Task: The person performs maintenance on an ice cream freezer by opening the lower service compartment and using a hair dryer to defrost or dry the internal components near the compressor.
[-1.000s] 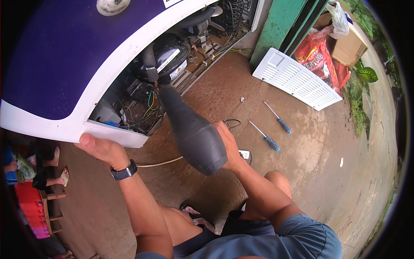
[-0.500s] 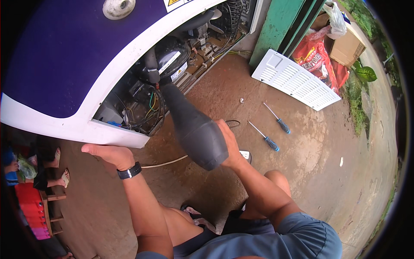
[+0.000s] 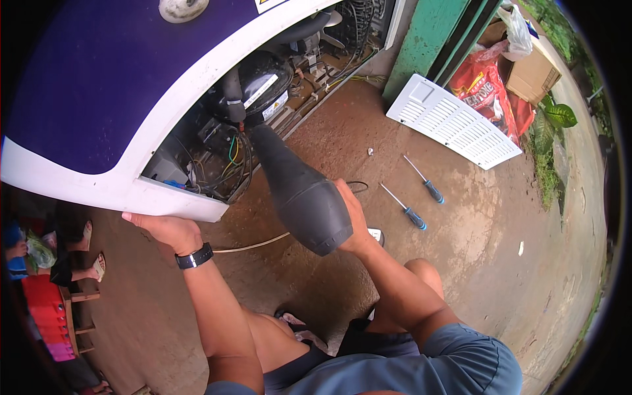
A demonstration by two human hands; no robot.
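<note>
A dark grey hair dryer (image 3: 304, 204) is in my right hand (image 3: 355, 220), whose fingers are mostly hidden behind the dryer's body. Its nozzle points into the open machine bay of a white and purple appliance cabinet (image 3: 59, 164). The nozzle tip is close to a copper-coloured pipe joint (image 3: 241, 126) below a black foam-covered pipe (image 3: 232, 95), beside the black compressor (image 3: 266, 76). My left hand (image 3: 170, 232) lies against the cabinet's lower edge, thumb stretched out to the left; its other fingers are hidden by the edge.
Two blue-handled screwdrivers (image 3: 415, 218) and a white louvred panel (image 3: 454, 122) are on the floor to the right. Behind the panel are a red bag (image 3: 484, 82) and a cardboard box (image 3: 534, 69). A green post (image 3: 421, 49) stands by the cabinet. A pale cable (image 3: 253, 247) crosses the floor.
My left hand has shifted slightly up and left along the cabinet edge. The hair dryer has moved a little to the right, its nozzle still near the pipe joint.
</note>
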